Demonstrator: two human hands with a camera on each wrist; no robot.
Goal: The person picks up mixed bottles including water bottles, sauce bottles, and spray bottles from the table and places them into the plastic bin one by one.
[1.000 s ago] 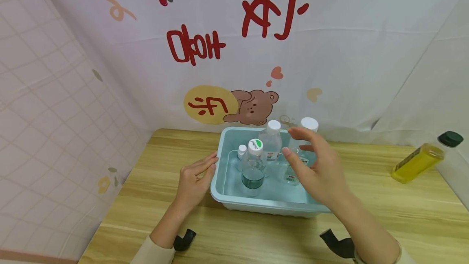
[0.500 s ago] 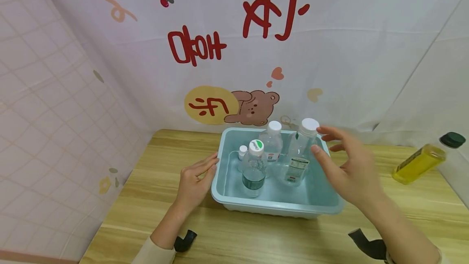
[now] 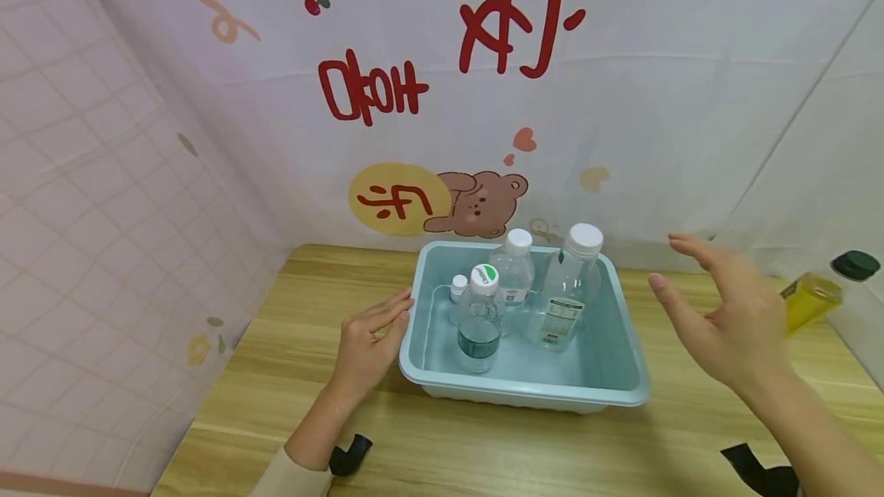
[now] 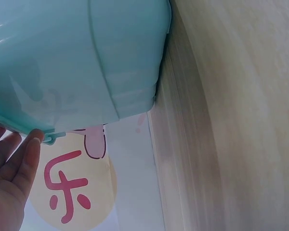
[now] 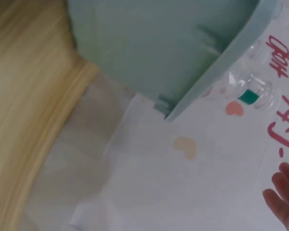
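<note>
A pale blue plastic basin sits on the wooden table with several clear bottles standing in it. My left hand rests against its left rim, fingers nearly straight; in the left wrist view the fingertips touch the rim close to a corner. To the right of the basin, my right hand hangs in the air holding nothing, thumb and fingers spread apart. Beyond it leans a bottle of yellow oil with a dark green cap, its lower part hidden by that hand.
Inside the basin are a tall white-capped bottle, a bottle with a green-and-white cap, another white-capped bottle and a small bottle. A printed white cloth hangs behind the table.
My right hand has moved rightward, from above the bottles in the basin out past its right rim toward the oil bottle. The left hand has stayed at the left rim.
</note>
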